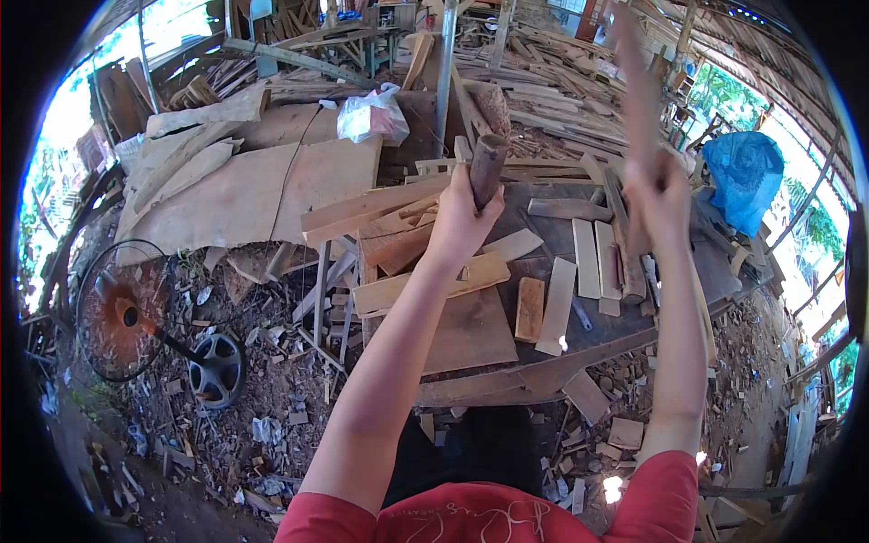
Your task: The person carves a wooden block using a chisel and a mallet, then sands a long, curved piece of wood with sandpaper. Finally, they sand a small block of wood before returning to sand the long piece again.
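Observation:
My left hand [466, 220] is wrapped round a short, dark, round wooden piece [489, 163], its flat end pointing up and away from me, above the workbench [466, 339]. On the right, my right hand [661, 204] grips a long wooden piece [638, 104] raised upright; motion blurs it, so its exact kind is hard to tell. Beneath my left forearm lies a pale wooden block [475, 271] among other boards. Between my arms, a small wooden block [529, 308] and a flat wooden strip [557, 308] rest on the bench.
An orange fan [127, 312] lies at the left over ground strewn with wood scraps. A white plastic bag [373, 115] sits on a large sheet [317, 181] behind. Stacked planks [561, 100] fill the back, and a blue tarp [744, 181] hangs at the right.

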Action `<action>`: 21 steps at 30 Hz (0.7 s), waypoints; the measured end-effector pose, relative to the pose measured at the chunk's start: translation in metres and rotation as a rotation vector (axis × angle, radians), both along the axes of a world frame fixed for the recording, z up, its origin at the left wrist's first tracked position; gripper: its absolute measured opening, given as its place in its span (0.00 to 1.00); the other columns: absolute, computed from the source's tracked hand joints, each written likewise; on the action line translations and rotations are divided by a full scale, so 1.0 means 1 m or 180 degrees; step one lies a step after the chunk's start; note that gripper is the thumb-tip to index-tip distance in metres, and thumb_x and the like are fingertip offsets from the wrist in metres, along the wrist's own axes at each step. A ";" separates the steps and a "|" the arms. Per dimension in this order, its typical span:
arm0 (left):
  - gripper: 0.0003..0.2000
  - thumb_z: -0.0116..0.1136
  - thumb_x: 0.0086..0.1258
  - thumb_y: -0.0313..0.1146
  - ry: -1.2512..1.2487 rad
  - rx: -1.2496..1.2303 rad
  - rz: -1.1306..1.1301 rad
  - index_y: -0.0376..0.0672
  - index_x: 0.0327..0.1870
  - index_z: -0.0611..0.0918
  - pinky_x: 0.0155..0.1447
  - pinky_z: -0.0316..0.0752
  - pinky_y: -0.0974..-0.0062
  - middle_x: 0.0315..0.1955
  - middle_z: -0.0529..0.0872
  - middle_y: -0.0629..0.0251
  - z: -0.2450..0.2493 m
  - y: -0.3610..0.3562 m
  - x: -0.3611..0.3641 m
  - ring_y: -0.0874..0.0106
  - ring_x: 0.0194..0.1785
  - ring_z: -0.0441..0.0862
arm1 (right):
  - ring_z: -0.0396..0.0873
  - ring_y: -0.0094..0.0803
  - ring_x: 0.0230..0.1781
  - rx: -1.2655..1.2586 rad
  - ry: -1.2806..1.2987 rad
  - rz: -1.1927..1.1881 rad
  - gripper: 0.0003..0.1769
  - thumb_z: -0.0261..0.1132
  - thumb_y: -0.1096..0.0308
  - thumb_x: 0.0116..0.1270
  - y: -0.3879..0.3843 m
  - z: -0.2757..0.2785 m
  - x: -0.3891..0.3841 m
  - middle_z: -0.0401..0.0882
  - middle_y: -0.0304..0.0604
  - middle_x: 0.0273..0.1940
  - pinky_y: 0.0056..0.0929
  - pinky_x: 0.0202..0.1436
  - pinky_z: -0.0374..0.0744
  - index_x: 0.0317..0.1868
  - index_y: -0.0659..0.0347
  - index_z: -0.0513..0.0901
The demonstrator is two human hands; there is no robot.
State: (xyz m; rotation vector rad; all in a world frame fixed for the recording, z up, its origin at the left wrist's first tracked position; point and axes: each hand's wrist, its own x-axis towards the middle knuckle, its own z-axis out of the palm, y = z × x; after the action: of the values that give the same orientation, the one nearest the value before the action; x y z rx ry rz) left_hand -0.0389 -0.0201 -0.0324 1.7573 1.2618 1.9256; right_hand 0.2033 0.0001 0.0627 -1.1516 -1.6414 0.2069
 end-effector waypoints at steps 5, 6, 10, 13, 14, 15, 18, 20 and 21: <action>0.16 0.60 0.58 0.31 0.0067 -0.0210 0.0000 0.33 0.39 0.67 0.38 0.73 0.68 0.26 0.79 0.46 0.002 -0.002 0.001 0.50 0.33 0.79 | 0.79 0.37 0.38 -0.0151 -0.0581 0.0972 0.30 0.70 0.56 0.48 -0.024 0.037 -0.026 0.81 0.51 0.38 0.35 0.43 0.76 0.47 0.69 0.75; 0.15 0.60 0.58 0.31 0.0055 -0.0174 -0.0046 0.33 0.39 0.68 0.37 0.71 0.71 0.25 0.78 0.52 -0.001 -0.002 0.000 0.60 0.30 0.76 | 0.79 0.37 0.36 -0.0269 -0.1771 0.0999 0.31 0.70 0.55 0.47 -0.031 0.039 -0.031 0.81 0.50 0.36 0.35 0.42 0.76 0.47 0.70 0.75; 0.15 0.61 0.58 0.32 0.0036 -0.0093 -0.0215 0.34 0.39 0.69 0.36 0.70 0.75 0.24 0.77 0.57 -0.004 0.000 -0.004 0.70 0.28 0.72 | 0.79 0.36 0.37 -0.0394 -0.2654 0.0909 0.34 0.70 0.54 0.45 -0.044 0.091 -0.030 0.81 0.49 0.36 0.34 0.43 0.76 0.49 0.69 0.75; 0.16 0.61 0.58 0.32 0.0032 -0.0163 -0.0156 0.33 0.39 0.69 0.37 0.71 0.74 0.25 0.78 0.55 0.000 -0.004 0.000 0.69 0.28 0.73 | 0.79 0.36 0.36 0.0117 -0.0912 0.0671 0.33 0.70 0.53 0.45 -0.037 0.099 -0.026 0.81 0.48 0.35 0.34 0.42 0.76 0.48 0.67 0.75; 0.16 0.61 0.58 0.32 0.0016 -0.0155 -0.0155 0.33 0.39 0.69 0.37 0.71 0.74 0.25 0.78 0.55 0.001 -0.004 0.000 0.69 0.28 0.73 | 0.73 0.22 0.19 0.0326 -0.0324 0.0803 0.32 0.69 0.57 0.50 -0.027 0.090 -0.030 0.76 0.40 0.28 0.16 0.21 0.71 0.52 0.67 0.71; 0.16 0.61 0.58 0.32 0.0076 -0.0145 -0.0119 0.33 0.39 0.69 0.37 0.71 0.74 0.25 0.78 0.55 0.001 -0.003 0.000 0.69 0.29 0.73 | 0.73 0.22 0.19 0.0323 -0.0333 0.0800 0.32 0.69 0.57 0.50 -0.027 0.078 -0.035 0.76 0.40 0.28 0.16 0.21 0.71 0.52 0.67 0.71; 0.16 0.60 0.58 0.33 0.0088 -0.0090 -0.0086 0.33 0.39 0.69 0.37 0.71 0.74 0.25 0.77 0.55 -0.003 -0.002 0.002 0.68 0.28 0.73 | 0.77 0.27 0.27 0.0180 -0.1097 0.0615 0.33 0.68 0.57 0.51 -0.040 0.060 -0.049 0.78 0.43 0.32 0.23 0.31 0.76 0.53 0.68 0.71; 0.16 0.60 0.58 0.32 0.0082 -0.0039 -0.0075 0.33 0.39 0.69 0.36 0.71 0.74 0.24 0.77 0.55 -0.004 -0.001 0.000 0.68 0.27 0.72 | 0.78 0.32 0.36 -0.0450 -0.3165 0.0998 0.33 0.68 0.56 0.52 -0.046 0.068 -0.051 0.79 0.48 0.38 0.30 0.43 0.76 0.53 0.69 0.71; 0.15 0.60 0.58 0.32 0.0036 -0.0015 -0.0079 0.33 0.39 0.69 0.36 0.70 0.74 0.24 0.77 0.56 -0.004 -0.001 0.000 0.69 0.27 0.72 | 0.78 0.32 0.36 -0.0440 -0.3146 0.1000 0.33 0.68 0.56 0.52 -0.046 0.074 -0.051 0.79 0.48 0.38 0.30 0.43 0.76 0.53 0.69 0.71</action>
State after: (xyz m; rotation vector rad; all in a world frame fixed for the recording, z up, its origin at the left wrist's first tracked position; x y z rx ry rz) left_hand -0.0390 -0.0214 -0.0363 1.7756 1.2411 1.9004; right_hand 0.1518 -0.0459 0.1362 -1.1622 -2.7173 -0.0812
